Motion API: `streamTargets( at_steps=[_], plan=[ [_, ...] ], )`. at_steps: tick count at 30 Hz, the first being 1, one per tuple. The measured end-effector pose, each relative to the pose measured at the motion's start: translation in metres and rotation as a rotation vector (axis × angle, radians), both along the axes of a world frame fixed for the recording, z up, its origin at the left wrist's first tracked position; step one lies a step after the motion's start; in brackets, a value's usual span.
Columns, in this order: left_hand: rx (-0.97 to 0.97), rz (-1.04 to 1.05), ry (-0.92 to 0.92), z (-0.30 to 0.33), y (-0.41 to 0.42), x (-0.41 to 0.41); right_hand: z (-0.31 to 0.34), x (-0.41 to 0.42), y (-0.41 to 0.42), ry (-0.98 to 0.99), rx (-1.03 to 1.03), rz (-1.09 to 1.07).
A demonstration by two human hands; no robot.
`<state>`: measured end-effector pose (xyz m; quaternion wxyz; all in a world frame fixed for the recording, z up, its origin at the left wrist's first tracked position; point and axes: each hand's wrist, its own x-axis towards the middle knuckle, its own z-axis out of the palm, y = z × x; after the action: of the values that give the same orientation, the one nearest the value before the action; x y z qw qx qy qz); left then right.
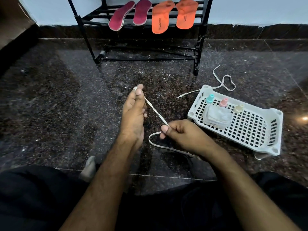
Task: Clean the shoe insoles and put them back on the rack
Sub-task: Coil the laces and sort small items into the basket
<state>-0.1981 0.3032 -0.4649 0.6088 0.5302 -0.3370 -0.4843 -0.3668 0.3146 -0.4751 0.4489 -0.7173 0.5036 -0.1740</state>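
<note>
Small dark print runs lengthwise along the heel half of each orange insole point(161, 17) on the black rack point(86, 22) — a short line of characters on the left one, another on the right orange insole point(185, 14) — but the letters are too small and blurred to read. A tiny dark mark sits on the clear pouch point(216, 116) in the white basket point(276, 130), equally illegible.

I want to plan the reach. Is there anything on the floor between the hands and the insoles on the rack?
Nothing visible. The floor from the left hand and right hand to the rack is bare. But both hands hold a lace, so neither is free. The basket sits off to the right.
</note>
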Motion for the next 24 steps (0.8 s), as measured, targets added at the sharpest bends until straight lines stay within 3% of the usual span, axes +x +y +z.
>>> streamTargets(
  at_steps=[2, 7, 13, 19, 24],
  plan=[
    [-0.028, -0.005, 0.003, -0.001, -0.002, 0.001, -0.012, -0.002, -0.005, 0.292, -0.262, -0.031],
    [-0.053, -0.066, 0.03, 0.004, 0.001, 0.0, -0.025, -0.002, -0.008, 0.27, -0.183, 0.103],
    [-0.058, -0.339, 0.019, 0.009, 0.01, -0.019, -0.01, 0.007, -0.007, -0.256, -0.368, -0.302],
    [-0.057, -0.329, -0.062, 0.007, 0.01, -0.019, -0.006, 0.012, -0.005, -0.566, -0.128, -0.325],
    [-0.114, -0.348, -0.162, 0.002, 0.009, -0.021, 0.002, 0.015, -0.002, -0.63, -0.006, -0.301]
  ],
)
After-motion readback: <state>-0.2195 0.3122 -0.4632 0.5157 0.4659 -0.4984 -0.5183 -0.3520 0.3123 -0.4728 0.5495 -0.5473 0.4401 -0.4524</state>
